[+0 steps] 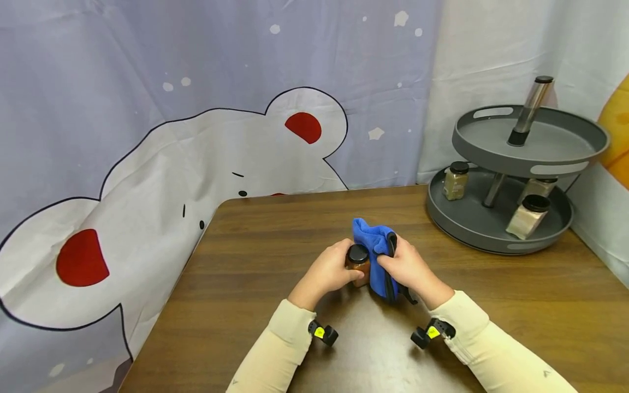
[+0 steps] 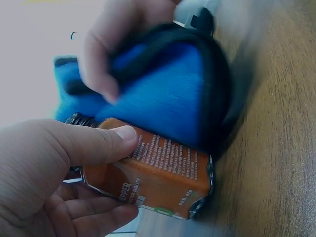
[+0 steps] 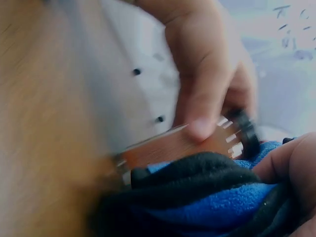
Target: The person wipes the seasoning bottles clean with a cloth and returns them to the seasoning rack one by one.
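Between thumb and fingers my left hand holds a square spice jar with a black lid and orange-brown contents. In the left wrist view the jar shows white print, including "EPPER". My right hand grips a bunched blue cloth with black edging. The cloth lies against the jar's right side, just above the wooden table. In the right wrist view, the cloth covers part of the jar; the right fingers behind the cloth are mostly hidden.
A grey two-tier round rack stands at the back right of the wooden table. On its lower tier are a jar at left, a tilted jar at right and another partly hidden behind. A patterned curtain hangs behind.
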### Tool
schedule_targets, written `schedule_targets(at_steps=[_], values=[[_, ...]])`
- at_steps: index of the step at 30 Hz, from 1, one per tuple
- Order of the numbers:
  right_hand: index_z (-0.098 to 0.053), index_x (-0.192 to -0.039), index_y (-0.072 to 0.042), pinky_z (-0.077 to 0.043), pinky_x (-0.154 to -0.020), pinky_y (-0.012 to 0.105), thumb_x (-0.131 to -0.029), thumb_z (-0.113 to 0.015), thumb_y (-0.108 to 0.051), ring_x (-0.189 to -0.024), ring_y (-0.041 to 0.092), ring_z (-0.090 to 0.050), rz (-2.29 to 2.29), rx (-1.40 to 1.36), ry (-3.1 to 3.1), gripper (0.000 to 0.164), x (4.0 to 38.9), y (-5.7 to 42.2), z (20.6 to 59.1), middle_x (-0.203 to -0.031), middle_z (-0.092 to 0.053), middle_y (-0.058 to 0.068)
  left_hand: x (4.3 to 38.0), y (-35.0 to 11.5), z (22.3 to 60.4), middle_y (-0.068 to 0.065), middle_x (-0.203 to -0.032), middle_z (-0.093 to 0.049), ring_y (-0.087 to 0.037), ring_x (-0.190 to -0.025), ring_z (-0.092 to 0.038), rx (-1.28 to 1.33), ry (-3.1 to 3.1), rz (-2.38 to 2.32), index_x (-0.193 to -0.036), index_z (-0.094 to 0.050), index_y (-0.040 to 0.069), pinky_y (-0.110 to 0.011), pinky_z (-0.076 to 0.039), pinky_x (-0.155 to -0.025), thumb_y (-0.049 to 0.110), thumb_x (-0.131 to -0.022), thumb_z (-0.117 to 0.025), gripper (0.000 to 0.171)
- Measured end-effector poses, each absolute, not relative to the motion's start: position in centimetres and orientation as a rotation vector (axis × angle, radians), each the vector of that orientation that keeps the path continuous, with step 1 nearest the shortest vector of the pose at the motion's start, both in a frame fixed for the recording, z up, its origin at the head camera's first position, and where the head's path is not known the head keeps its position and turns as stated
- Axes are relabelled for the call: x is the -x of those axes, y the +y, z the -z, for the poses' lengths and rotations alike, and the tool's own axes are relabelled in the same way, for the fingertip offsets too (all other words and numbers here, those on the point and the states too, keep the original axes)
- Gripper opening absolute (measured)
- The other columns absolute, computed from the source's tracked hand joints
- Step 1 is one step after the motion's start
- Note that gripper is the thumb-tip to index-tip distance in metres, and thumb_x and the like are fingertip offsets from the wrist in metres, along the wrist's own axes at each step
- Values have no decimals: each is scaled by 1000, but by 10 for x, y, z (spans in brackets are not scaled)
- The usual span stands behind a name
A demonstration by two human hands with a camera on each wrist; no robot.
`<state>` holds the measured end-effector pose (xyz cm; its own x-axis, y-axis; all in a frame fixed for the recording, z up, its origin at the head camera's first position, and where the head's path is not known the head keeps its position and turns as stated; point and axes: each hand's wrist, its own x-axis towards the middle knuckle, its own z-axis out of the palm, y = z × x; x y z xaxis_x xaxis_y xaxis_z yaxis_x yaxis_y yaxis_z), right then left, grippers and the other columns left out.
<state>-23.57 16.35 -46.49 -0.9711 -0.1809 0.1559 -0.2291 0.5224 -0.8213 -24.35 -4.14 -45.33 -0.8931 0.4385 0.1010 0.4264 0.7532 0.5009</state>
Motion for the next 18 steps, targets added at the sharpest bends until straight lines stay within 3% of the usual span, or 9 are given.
schedule_targets(at_steps=[6,13,18], values=[[-55,-133,7,-48,-89,50,-85,-63,-8,-102,34,-62,-1439,-383,-2759,51,242,164,475,-122,-66,25,243,-41,454,-5,-111,-67,-17,-99,-63,-701,2909,-824,-122,-59,8,-33,-52,-88,26,-82,-87,53],[-52,-140,1,-46,-97,55,-86,-65,-8,-116,39,-60,-1495,-364,-2661,57,232,164,450,-131,-62,25,243,-42,453,-5,-110,-67,-18,-100,-63,-693,2921,-811,-122,-58,8,-34,-51,-87,27,-82,-87,53],[-51,-142,-3,-48,-96,56,-87,-64,-8,-115,40,-61,-1519,-336,-2629,57,231,163,454,-131,-62,25,243,-41,453,-4,-108,-67,-17,-98,-63,-708,2925,-808,-120,-59,8,-33,-51,-86,27,-81,-87,52]])
